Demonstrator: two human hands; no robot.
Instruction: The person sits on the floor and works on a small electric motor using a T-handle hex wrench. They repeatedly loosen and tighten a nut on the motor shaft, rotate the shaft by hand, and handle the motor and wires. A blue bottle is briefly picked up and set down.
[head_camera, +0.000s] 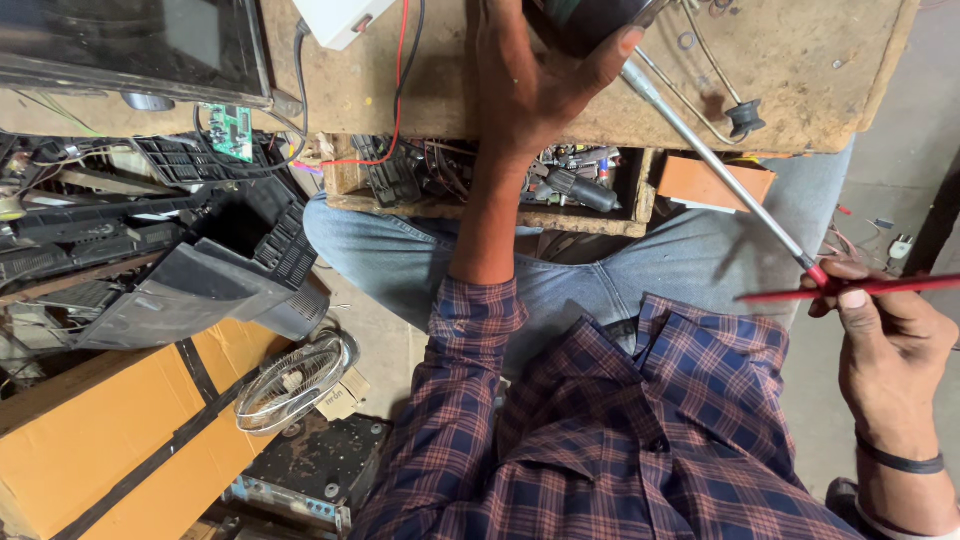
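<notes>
I see the left hand (530, 85) reaching up over the table (800, 60), its fingers (612, 52) clamped on a dark round object (590, 18) at the top edge of the view. The thumb presses against the object's side, probably to steady it on the wood. Most of the object is cut off by the frame, so I cannot tell what it is.

A long metal rod (715, 165) slants from that object down to the right hand (890, 340), which sits low beside the knee, well away from the table. The right fingers (850, 298) are closed on a thin red tool (880, 287), which lies across them and points sideways. The rod's red tip meets the same pinch. I cannot tell whether rod and red tool are one piece or two. Holding the far end this way keeps the rod stretched out and off the clutter.

Under the table edge, an open drawer (590, 222) of small parts sits over the lap, within easy reach. A green circuit board (230, 130) and a white box (340, 20) lie to the left. A wire fan grille (290, 380) rests on the floor against a cardboard box (100, 450).
</notes>
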